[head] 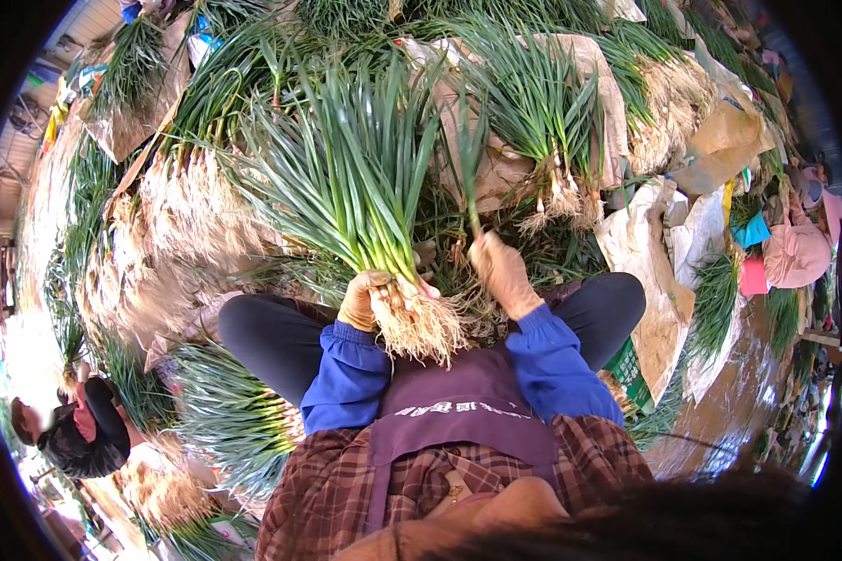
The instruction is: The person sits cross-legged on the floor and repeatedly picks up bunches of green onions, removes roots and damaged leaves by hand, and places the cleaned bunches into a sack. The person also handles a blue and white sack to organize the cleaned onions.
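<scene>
My left hand (362, 298) grips a thick bunch of green garlic plants (379, 231) just above the roots. Their long leaves fan upward and away from me, and a tangle of pale roots (421, 326) hangs over my lap. To the right, my right hand (499, 270) is closed around the lower end of a single green stalk (471, 168), which points upward and is blurred. The root end of that stalk is hidden by my fingers. Beyond it, a smaller group of green garlic plants (558, 126) lies on a tan woven sack (607, 105).
Rows of rooted plants (189, 210) lie at the left, with another bundle (238, 414) beside my left knee. Crumpled sacks (649, 259) lie right of my right knee. A person (84, 428) sits at far left; another in pink (798, 245) is at far right.
</scene>
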`<state>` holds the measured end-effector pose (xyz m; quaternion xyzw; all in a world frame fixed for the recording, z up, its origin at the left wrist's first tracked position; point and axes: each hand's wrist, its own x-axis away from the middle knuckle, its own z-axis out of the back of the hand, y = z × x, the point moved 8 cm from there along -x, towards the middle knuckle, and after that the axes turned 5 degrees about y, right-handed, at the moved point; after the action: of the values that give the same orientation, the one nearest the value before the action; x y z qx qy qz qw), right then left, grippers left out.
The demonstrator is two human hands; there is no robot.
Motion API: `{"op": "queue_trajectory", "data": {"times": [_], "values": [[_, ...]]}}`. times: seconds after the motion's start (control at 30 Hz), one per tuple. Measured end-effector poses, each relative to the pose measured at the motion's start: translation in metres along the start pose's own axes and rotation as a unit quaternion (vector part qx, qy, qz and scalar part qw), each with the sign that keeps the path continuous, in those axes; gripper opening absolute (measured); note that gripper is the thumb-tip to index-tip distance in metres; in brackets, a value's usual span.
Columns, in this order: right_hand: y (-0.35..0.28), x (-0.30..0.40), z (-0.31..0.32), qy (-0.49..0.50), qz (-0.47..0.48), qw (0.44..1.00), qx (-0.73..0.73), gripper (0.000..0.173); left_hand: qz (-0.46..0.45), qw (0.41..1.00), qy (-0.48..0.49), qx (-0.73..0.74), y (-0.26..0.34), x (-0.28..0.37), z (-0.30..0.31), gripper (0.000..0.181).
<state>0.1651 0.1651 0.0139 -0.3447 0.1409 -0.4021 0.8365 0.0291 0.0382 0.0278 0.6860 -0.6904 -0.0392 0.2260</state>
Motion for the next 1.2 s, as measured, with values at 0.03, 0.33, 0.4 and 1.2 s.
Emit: {"op": "queue_trajectory", "data": {"times": [0.03,0.33,0.4,1.2], "values": [[-0.013,0.012,-0.006,-0.039,0.083,0.996,0.006,0.023,0.002,0.999,-0.025,0.022,-0.002,-0.001,-0.004,0.062],[0.056,0.006,-0.026,-0.175,0.048,0.960,0.211,0.014,-0.070,0.985,-0.019,0.158,0.007,0.004,-0.029,0.053],[0.123,0.022,-0.025,-0.258,-0.087,0.911,0.309,0.024,-0.076,0.984,-0.042,0.156,0.014,0.002,-0.029,0.058],[-0.014,-0.012,0.022,0.053,-0.029,0.988,-0.144,0.055,-0.177,0.982,-0.061,0.030,0.061,0.013,-0.066,0.079]]}}
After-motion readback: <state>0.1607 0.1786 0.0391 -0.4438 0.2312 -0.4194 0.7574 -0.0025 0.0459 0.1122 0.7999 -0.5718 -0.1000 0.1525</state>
